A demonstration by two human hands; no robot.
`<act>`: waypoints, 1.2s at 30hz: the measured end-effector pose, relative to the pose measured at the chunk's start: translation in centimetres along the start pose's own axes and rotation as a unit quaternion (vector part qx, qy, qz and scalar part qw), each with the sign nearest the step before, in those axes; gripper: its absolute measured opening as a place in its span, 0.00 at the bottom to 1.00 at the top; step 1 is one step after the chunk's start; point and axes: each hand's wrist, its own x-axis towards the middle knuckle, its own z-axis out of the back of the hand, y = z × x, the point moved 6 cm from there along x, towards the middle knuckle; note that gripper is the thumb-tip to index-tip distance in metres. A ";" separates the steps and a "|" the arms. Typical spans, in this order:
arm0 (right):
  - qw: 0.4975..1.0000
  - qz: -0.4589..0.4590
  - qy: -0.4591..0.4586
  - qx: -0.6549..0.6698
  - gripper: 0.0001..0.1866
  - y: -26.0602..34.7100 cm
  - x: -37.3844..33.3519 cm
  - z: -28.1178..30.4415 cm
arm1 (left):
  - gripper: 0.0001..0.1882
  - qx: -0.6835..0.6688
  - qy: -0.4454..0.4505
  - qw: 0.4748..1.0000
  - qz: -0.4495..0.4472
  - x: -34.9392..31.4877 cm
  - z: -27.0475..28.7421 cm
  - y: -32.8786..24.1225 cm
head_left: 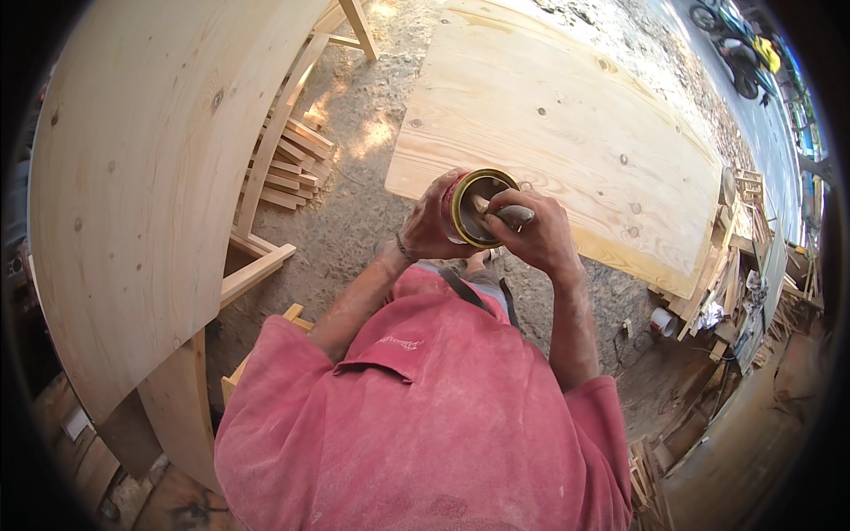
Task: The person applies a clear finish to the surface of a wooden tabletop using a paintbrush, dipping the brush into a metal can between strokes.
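Note:
In front of my body, my left hand (428, 223) is wrapped round the side of an open round can (457, 212) with a gold-coloured rim. The can is tilted so that its mouth faces up toward me. My right hand (542, 232) closes on a hand tool with a rounded, worn grey handle (515, 215), held at the can's mouth. The tool's working end is down in the can, and its kind cannot be made out. What lies at the bottom of the can is too dark to tell. Beyond the can lies a large pale wooden panel (567, 115) with knots.
Another big wooden panel (159, 177) rises at the left on a wooden frame (257, 276). Stacked wood strips (297, 164) lie beside it. Scrap wood (722, 283) and a white cup-like container (662, 320) are at the right. Motorbikes (744, 53) stand far right.

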 end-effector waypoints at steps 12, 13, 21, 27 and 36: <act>0.997 0.040 -0.066 -0.019 0.08 0.5 -0.9 -0.3 | 0.63 0.011 0.008 1.000 -0.026 -0.2 0.4 0.1; 0.996 0.043 -0.069 -0.024 0.08 0.5 -1.0 -0.3 | 0.63 0.011 0.009 0.999 -0.029 -0.2 0.4 0.1; 0.988 -0.019 -0.124 0.088 0.03 -0.3 -2.2 1.6 | 0.66 0.008 0.028 1.000 -0.007 -0.5 -0.1 -0.2; 0.985 0.020 -0.128 0.115 0.03 0.6 -3.0 4.9 | 0.64 -0.016 -0.002 1.000 0.011 -0.5 -0.3 0.3; 0.898 0.049 -0.183 0.397 0.09 -5.4 -5.8 4.1 | 0.66 0.083 -0.051 0.995 0.011 0.4 0.9 -0.6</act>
